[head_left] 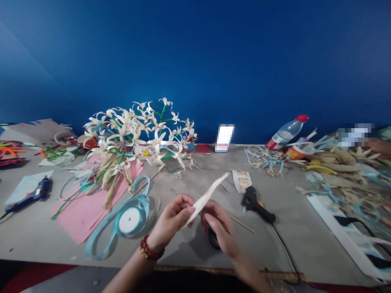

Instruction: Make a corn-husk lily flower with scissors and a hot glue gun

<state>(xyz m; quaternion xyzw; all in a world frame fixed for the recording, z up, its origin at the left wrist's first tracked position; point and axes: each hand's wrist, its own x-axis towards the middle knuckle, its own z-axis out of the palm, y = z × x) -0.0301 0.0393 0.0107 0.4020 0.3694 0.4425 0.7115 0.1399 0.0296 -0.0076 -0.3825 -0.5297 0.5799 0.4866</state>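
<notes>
My left hand (175, 213) pinches a long pale strip of what looks like dried corn husk (210, 190) between thumb and fingers. The strip slants up to the right, well above the tabletop. Close beside its lower part is my right hand (221, 228), slightly blurred, with its fingers curled in; what they grip, if anything, is hidden. A dark rounded object (214, 240) shows partly under the right palm, and I cannot tell whether it is held. A black glue gun (258, 205) lies right of my hands. A spool of light blue ribbon (130, 219) lies to their left.
White husk-like flowers on green stems (146, 126) stand at the back left, by pink paper sheets (79, 215). A blue glue gun (33, 195) lies far left. At right are a tilted bottle (284, 134), piled husks (332, 160) and a white power strip (339, 236). A cable trails over the front edge.
</notes>
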